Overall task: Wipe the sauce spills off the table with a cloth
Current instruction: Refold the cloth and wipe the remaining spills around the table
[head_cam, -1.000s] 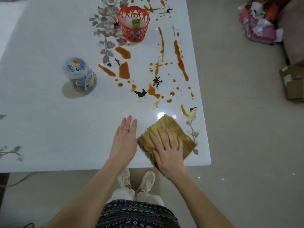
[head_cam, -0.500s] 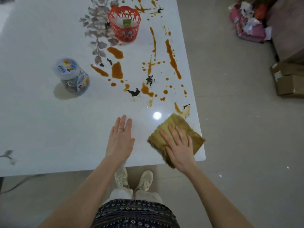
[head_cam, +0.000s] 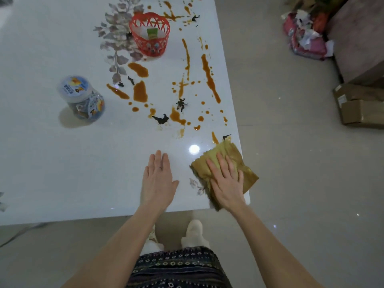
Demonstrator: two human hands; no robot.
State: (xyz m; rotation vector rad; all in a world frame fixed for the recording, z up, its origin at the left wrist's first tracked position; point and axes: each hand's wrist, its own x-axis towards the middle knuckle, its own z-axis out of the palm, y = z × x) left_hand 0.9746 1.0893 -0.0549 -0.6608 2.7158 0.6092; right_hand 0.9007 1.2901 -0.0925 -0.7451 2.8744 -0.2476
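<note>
Found right grip spread flat, fingers straight, pressing the cloth onto the near right corner of the counter, cloth overhanging the edge. Found left grip flat, fingers apart from nothing held, just left of it. Called for, by judgement, even palm pressure and strokes carried far into the sauce spills, then drawn inward from the edge, clear of jar and basket.

one wide-angle view, worn on the head, looks forward and steeply down from above the near edge of the table. it sits close: both arms enter from the bottom edge, and the skirt and a shoe show straight below. the frame takes in the table's near right corner and the floor to its right; the table's far end runs out of the top.
</note>
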